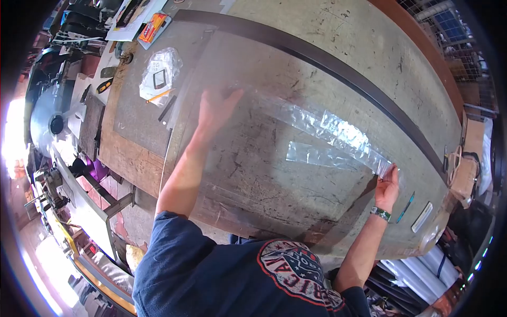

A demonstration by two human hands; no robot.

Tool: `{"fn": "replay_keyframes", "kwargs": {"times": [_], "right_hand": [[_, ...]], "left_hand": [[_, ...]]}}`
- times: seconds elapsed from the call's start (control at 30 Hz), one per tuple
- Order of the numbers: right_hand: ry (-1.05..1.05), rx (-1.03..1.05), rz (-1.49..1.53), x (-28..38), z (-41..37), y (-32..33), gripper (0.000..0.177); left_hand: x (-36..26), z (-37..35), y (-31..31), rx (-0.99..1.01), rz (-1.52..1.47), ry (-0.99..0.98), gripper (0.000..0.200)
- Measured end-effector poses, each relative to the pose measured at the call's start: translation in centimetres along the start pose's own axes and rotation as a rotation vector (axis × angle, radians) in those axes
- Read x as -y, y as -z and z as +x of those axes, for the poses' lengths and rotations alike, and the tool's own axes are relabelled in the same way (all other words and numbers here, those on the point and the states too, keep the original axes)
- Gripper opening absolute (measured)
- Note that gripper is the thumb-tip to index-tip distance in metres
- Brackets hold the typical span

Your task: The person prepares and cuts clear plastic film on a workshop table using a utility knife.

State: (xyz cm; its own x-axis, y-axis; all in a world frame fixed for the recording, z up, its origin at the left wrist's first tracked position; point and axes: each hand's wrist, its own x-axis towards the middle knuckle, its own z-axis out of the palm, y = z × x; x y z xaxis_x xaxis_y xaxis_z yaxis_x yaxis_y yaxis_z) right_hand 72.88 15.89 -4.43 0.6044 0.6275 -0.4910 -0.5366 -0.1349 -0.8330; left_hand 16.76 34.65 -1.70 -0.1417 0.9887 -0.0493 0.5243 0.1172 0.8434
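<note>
A long strip of clear, shiny plastic film [338,132] stretches across the worktable. My right hand [387,187], with a patterned band at the wrist, pinches the film's right end. My left hand [217,108] lies to the left behind a hazy, see-through sheet, thumb and fingers apart; whether it touches the film is unclear. A shorter clear strip [317,155] rests below the long one. Beyond the film runs a long dark bar [317,59], curved in the view.
Left on the table [248,211] are a clear bag [160,74], a pencil [159,96], an orange packet [153,27] and a yellow-black knife [105,85]. At right lie a teal pen [405,207], a white strip [422,217] and a cardboard piece [465,177].
</note>
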Motion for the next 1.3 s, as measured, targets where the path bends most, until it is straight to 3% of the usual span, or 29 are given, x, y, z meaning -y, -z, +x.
{"fn": "replay_keyframes", "kwargs": {"times": [0.1, 0.2, 0.3, 0.43, 0.53, 0.63, 0.73, 0.83, 0.87, 0.93, 1.0, 1.03, 1.07, 1.1, 1.17, 1.2, 1.23, 1.3], "right_hand": [[0.01, 0.016, -0.009, 0.4, 0.4, 0.7, 0.031], [0.01, 0.023, -0.032, 1.2, 1.5, 1.8, 0.03], [0.052, 0.06, -0.079, 3.6, 2.8, 3.1, 0.028], [0.114, 0.034, -0.104, 8.1, 6.9, 11.2, 0.026], [0.202, -0.17, -0.142, 11.7, 7.4, 17.2, 0.029], [0.325, -0.27, -0.169, 15.6, 4.0, 20.2, 0.028], [0.436, -0.259, -0.235, 18.3, -2.9, 16.7, 0.031], [0.472, -0.217, -0.371, 16.8, -11.3, 5.9, 0.033], [0.449, -0.211, -0.43, 15.2, -13.9, 1.5, 0.033], [0.347, 0.029, -0.511, 11.3, -17.7, -5.8, 0.033], [0.245, 0.303, -0.447, 7.6, -20.1, -11.3, 0.033], [0.269, 0.366, -0.432, 6.6, -21.0, -13.1, 0.033], [0.296, 0.423, -0.413, 6.1, -21.5, -14.3, 0.032], [0.301, 0.428, -0.333, 6.4, -21.5, -14.8, 0.032], [0.318, 0.375, -0.218, 8.7, -21.2, -14.0, 0.032], [0.328, 0.329, -0.213, 9.6, -20.4, -12.9, 0.032], [0.338, 0.295, -0.201, 10.3, -19.1, -11.4, 0.032], [0.298, 0.209, -0.165, 10.5, -17.4, -8.7, 0.032]], "left_hand": [[-0.6, 0.9, -1.0, -0.136, 0.158, -0.036, 0.024], [0.8, 1.4, -2.5, -0.323, 0.408, -0.287, 0.025], [1.6, 1.4, -3.7, -0.445, 0.402, -0.235, 0.024], [2.0, 1.7, -3.8, -0.478, 0.381, -0.209, 0.026], [2.1, 1.9, -4.0, -0.521, 0.355, -0.143, 0.034], [2.9, 2.3, -3.6, -0.529, 0.346, -0.214, 0.048], [2.2, 2.3, -3.4, -0.546, 0.298, -0.179, 0.052], [-2.2, 0.4, -4.2, -0.667, 0.419, -0.24, 0.056], [-6.0, -1.5, -5.1, -0.353, 0.063, -0.248, 0.06], [-14.6, -7.0, -7.9, 0.198, -0.062, -0.418, 0.078], [-18.1, -12.5, -12.6, 0.718, -0.279, -0.569, 0.092], [-19.4, -14.0, -14.4, 1.052, -0.589, -0.469, 0.098], [-19.0, -16.2, -16.2, 1.439, -1.095, -0.012, 0.097], [-18.8, -17.5, -16.7, 1.284, -1.065, -0.12, 0.081], [-17.4, -16.6, -16.6, 1.341, -0.851, -0.144, 0.05], [-17.4, -14.6, -15.0, 1.426, -0.697, -0.042, 0.031], [-16.9, -14.2, -14.4, 1.333, -0.739, 0.002, 0.024], [-16.3, -11.7, -11.6, 1.301, -0.496, 0.057, 0.02]]}}
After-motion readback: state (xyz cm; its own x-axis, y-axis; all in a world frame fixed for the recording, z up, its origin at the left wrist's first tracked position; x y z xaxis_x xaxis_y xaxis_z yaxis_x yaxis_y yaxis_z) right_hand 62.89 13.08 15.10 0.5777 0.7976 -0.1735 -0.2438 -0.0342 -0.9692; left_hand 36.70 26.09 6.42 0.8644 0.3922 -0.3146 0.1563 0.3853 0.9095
